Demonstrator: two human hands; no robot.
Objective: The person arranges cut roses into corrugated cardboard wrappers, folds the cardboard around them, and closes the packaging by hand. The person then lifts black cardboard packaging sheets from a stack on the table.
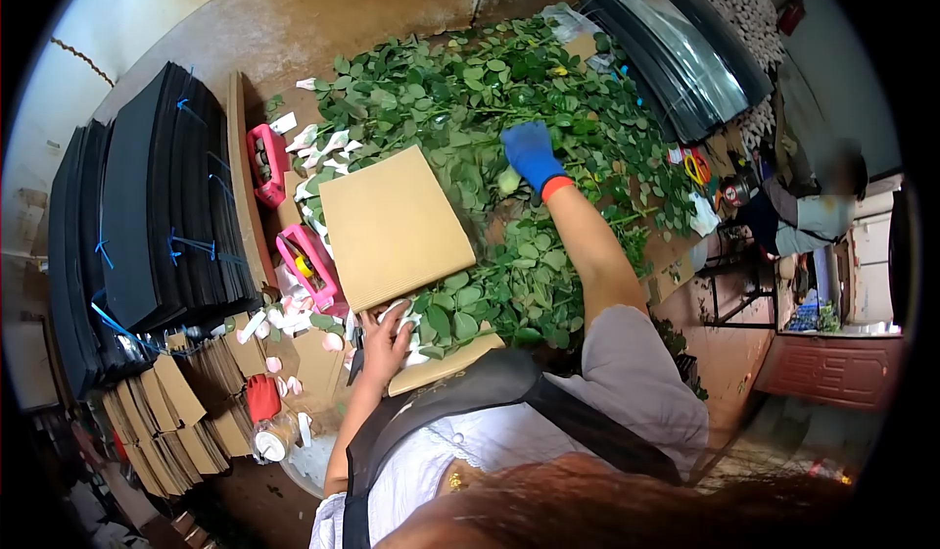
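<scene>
My left hand (385, 341), bare, is at the near edge of a tan corrugated cardboard sheet (397, 226). Its fingers curl around a white rose head (396, 311), partly hidden by them. Farther out, my right hand (532, 153) wears a blue glove with a red-orange cuff and is closed over the leafy rose stems (441, 98). What lies inside that fist is hidden. A pale greenish rosebud (508, 180) shows just beside the glove. More white and pink rose heads (328, 147) stick out along the left side of the foliage.
Pink baskets (308, 267) stand left of the cardboard. Black sheet stacks (166, 196) and folded cardboard (162, 417) fill the left. Clear-topped black sheets (685, 49) lie at upper right, above orange-handled scissors (696, 166). Another person (808, 216) is at far right.
</scene>
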